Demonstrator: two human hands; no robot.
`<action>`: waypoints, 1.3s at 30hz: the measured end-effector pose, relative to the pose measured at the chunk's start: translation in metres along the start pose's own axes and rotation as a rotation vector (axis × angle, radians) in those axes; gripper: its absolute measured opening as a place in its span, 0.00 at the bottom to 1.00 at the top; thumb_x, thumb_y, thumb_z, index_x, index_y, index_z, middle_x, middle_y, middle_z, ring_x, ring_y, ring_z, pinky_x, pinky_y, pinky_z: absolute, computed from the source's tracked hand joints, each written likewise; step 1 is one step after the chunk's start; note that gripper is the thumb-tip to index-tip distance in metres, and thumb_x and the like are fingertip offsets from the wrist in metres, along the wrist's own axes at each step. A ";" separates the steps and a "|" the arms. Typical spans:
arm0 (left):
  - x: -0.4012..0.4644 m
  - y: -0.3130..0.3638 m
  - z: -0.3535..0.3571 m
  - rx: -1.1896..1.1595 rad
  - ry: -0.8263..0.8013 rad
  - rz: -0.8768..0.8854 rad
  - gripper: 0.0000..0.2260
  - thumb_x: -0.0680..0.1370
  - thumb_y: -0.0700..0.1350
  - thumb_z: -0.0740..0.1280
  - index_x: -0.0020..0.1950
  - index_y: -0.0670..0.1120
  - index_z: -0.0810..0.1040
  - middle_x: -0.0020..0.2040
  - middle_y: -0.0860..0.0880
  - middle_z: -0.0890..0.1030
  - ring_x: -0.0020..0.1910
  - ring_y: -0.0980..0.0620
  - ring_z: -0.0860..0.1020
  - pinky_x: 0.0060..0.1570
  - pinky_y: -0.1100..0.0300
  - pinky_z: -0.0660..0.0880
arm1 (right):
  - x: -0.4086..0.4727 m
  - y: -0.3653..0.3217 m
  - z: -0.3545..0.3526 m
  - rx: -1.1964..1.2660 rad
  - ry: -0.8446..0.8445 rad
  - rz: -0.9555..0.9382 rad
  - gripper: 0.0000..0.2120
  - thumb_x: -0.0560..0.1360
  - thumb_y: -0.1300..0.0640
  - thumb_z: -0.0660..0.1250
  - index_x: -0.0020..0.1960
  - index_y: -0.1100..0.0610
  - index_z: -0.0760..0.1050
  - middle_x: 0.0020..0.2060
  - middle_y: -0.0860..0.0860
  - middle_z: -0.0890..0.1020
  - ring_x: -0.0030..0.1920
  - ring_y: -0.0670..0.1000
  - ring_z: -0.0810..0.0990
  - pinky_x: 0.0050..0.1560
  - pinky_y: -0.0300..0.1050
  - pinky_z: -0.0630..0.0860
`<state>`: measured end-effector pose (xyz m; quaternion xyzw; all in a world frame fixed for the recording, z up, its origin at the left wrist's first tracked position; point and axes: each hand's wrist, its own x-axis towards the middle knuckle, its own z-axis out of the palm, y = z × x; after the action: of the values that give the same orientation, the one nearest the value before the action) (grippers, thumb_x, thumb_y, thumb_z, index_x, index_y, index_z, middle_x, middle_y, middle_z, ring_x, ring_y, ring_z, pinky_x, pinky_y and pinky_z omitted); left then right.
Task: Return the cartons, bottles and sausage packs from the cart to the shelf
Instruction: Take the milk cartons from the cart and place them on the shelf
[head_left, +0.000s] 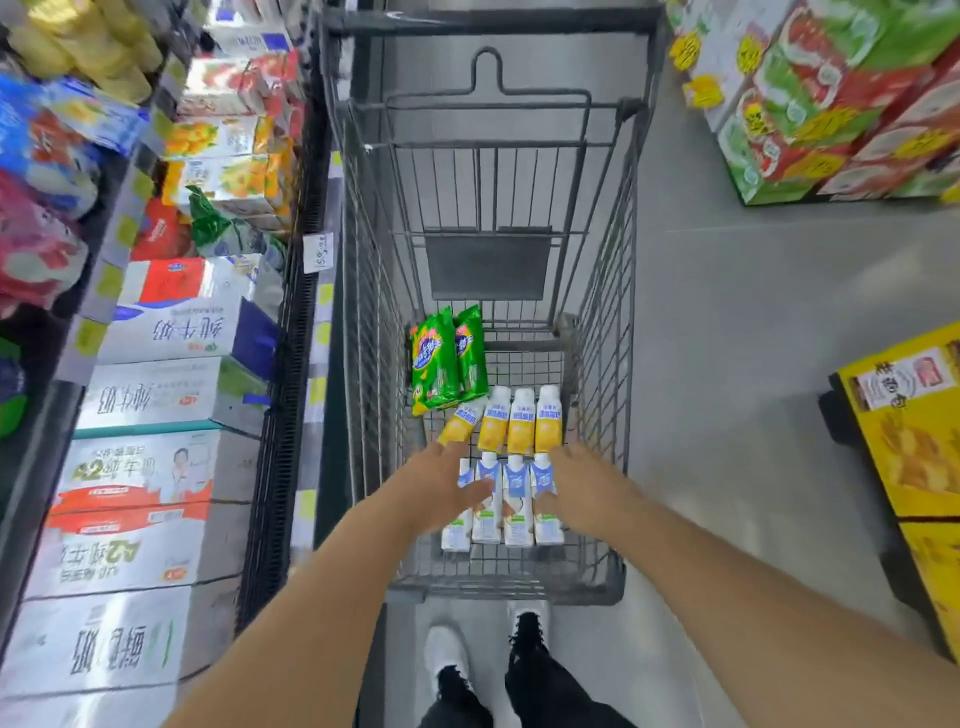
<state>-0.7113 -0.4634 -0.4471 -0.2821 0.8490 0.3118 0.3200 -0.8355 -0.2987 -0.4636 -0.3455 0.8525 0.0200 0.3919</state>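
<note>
I can read "A2" on a white milk case (137, 467) on the shelf, and again upside down on the case below (119, 556). Other package texts are too blurred to read.

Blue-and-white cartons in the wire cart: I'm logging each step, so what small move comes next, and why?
Probably close both hands on the row of blue-and-white cartons: the left hand and right hand flank it, fingers open, nothing lifted.
</note>
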 end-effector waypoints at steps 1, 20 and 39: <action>0.013 -0.005 0.007 -0.063 -0.001 -0.023 0.33 0.80 0.62 0.61 0.80 0.47 0.57 0.76 0.43 0.65 0.72 0.42 0.68 0.68 0.47 0.69 | 0.013 0.002 0.008 0.020 -0.007 0.008 0.27 0.77 0.46 0.65 0.71 0.58 0.65 0.67 0.57 0.70 0.66 0.60 0.71 0.66 0.57 0.71; 0.179 -0.080 0.146 -0.461 -0.042 -0.411 0.31 0.73 0.57 0.73 0.68 0.42 0.67 0.63 0.42 0.75 0.61 0.40 0.76 0.58 0.43 0.77 | 0.160 0.042 0.155 0.632 0.003 0.594 0.23 0.73 0.51 0.73 0.60 0.63 0.70 0.59 0.61 0.77 0.57 0.60 0.78 0.45 0.45 0.71; 0.184 -0.095 0.161 -0.582 0.010 -0.451 0.21 0.76 0.47 0.72 0.63 0.45 0.65 0.58 0.45 0.77 0.53 0.43 0.79 0.47 0.49 0.79 | 0.160 0.034 0.163 0.671 0.137 0.630 0.25 0.74 0.55 0.73 0.61 0.63 0.63 0.58 0.58 0.74 0.49 0.54 0.77 0.40 0.43 0.73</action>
<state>-0.7047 -0.4622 -0.7094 -0.5430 0.6426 0.4605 0.2831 -0.8219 -0.3145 -0.6937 0.0757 0.8991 -0.1619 0.3995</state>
